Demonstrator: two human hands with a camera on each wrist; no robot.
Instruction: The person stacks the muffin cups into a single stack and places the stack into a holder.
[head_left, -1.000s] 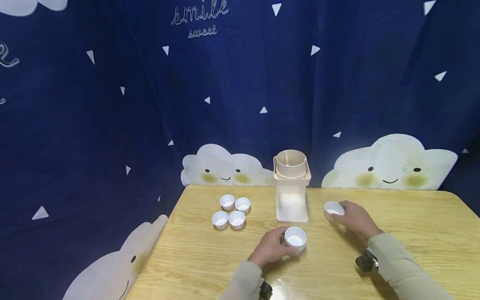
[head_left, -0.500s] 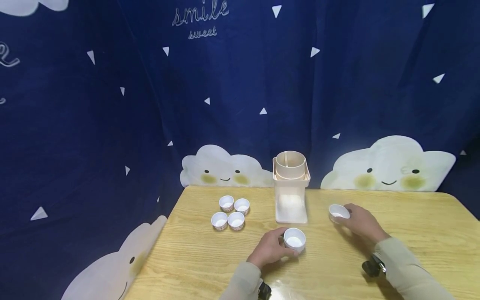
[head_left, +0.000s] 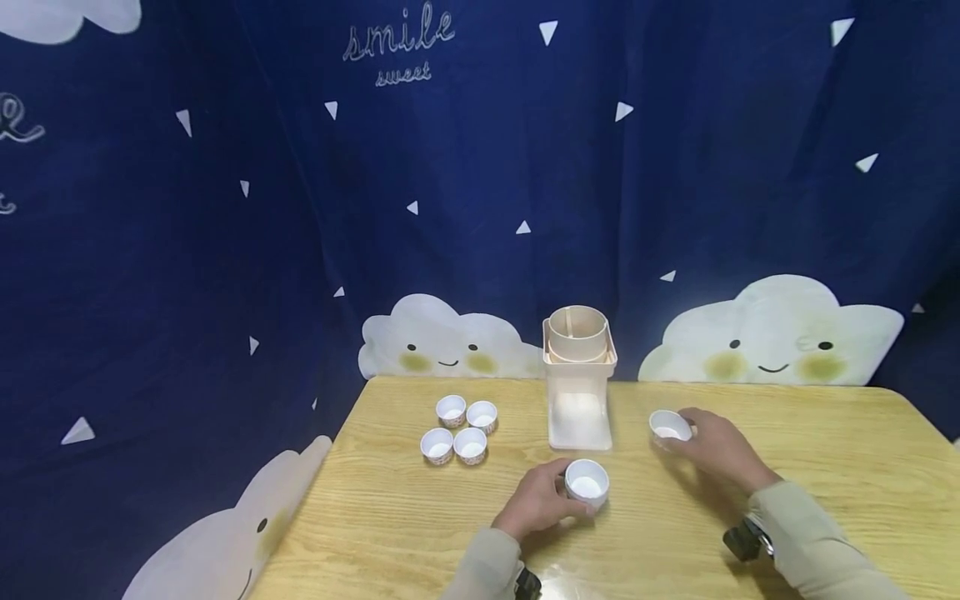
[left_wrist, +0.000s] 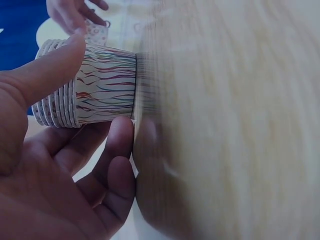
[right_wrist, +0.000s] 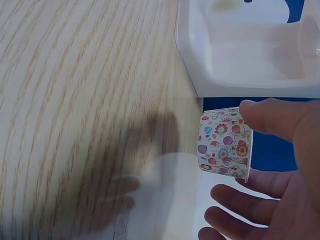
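In the head view my left hand (head_left: 536, 500) grips a stack of white paper baking cups (head_left: 587, 483) at the table's front middle. The left wrist view shows several nested rims and wavy coloured lines on the outer cup's wall; thumb on one side, fingers round the other, its base at the tabletop. My right hand (head_left: 716, 446) pinches a single paper baking cup (right_wrist: 225, 142) with a colourful floral print by its rim, thumb against forefinger. That cup is upright, close over the table, right of a cream-coloured dispenser (head_left: 580, 375) with a round tube on top.
Several paper cups (head_left: 470, 444) stand in a cluster at the table's left, mouths up. The wooden table (head_left: 360, 517) ends at a dark blue curtain (head_left: 450, 167) with white clouds. Each wrist carries a black device (head_left: 742, 537).
My right hand has shifted slightly right with its cup, then a little back left. My left hand stays on the stack. The head view has tilted slightly up.
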